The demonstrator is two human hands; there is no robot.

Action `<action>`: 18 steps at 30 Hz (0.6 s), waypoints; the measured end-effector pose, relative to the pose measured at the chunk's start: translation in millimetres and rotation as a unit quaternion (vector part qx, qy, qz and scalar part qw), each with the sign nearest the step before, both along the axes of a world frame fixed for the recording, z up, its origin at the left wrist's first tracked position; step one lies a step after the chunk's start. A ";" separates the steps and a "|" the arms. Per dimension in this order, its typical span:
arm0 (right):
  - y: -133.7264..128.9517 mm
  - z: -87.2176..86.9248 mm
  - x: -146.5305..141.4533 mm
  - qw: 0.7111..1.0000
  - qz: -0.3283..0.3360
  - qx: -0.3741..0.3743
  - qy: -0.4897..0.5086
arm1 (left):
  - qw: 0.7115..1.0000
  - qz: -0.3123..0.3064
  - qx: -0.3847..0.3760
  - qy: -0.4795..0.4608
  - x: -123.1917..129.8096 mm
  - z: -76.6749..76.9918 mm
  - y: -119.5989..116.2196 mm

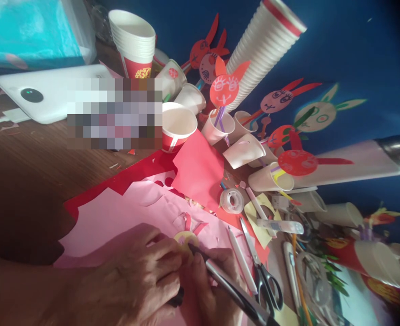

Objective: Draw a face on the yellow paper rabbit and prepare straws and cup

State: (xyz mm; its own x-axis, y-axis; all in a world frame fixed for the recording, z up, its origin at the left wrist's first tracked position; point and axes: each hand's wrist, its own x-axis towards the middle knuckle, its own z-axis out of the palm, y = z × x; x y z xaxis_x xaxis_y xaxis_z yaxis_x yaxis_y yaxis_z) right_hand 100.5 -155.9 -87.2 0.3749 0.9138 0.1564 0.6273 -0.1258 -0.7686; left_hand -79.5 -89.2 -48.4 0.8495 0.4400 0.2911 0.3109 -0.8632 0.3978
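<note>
Pinning small yellow paper disc flat on pink sheet with left hand fingertips pressed together; right hand pinching dark pen, tip working at disc edge (short strokes advisable, disc held firm). Both wrists lying low, scissors sitting just beside.
</note>
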 end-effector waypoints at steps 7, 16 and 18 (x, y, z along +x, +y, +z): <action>5.9 13.6 -2.4 1.000 -0.011 -0.002 -0.011 | 1.000 0.004 0.003 -0.005 0.7 -0.6 -0.3; 8.5 18.8 -1.3 0.999 0.001 0.001 -0.049 | 1.000 0.007 -0.002 -0.005 1.8 -0.6 -0.9; 8.4 19.3 -1.1 0.999 0.000 -0.004 -0.047 | 1.000 0.006 -0.001 -0.004 1.4 -0.6 -1.0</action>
